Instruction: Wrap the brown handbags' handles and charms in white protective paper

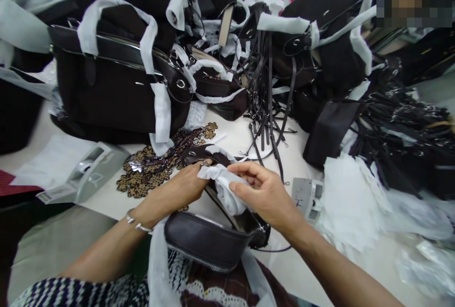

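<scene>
A dark brown handbag (206, 238) with a silver zipper lies in front of me at the table's near edge, its top open. My right hand (265, 191) pinches a rolled piece of white wrapping (229, 193) between thumb and fingers, above the bag's opening. My left hand (190, 181), with a metal bangle at the wrist, is closed at the bag's far side, by the left end of the wrapping. Its fingertips are partly hidden. White-wrapped handles hang from the bag's near side.
Leopard-print tags (142, 172) lie left of the bag, beside a grey tape dispenser (87, 172). A large wrapped bag (113, 91) stands behind. Black straps (268, 98) hang over the table. White sheets (350, 203) and another dispenser (305, 198) lie right. Other people are at the back.
</scene>
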The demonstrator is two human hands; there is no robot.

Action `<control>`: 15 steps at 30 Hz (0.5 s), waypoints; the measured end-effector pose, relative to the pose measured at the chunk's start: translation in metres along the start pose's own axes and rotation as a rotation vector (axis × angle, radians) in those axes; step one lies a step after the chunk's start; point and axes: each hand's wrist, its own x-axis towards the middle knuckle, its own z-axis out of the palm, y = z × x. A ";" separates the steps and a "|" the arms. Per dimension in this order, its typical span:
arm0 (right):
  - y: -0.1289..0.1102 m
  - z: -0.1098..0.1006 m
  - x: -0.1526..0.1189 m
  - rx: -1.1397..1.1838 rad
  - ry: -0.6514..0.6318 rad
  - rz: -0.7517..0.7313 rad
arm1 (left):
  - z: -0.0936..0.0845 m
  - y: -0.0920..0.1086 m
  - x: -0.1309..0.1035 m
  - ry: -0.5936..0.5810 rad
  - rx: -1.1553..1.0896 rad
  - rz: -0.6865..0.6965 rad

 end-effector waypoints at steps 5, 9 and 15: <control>0.045 0.011 -0.010 0.223 -0.082 0.148 | -0.003 0.011 0.018 -0.074 0.171 0.034; 0.087 0.009 -0.008 0.004 -0.114 0.192 | -0.003 0.020 0.031 -0.150 0.328 0.020; 0.093 -0.035 0.025 -0.235 0.126 0.115 | 0.015 0.003 0.038 -0.263 0.396 0.200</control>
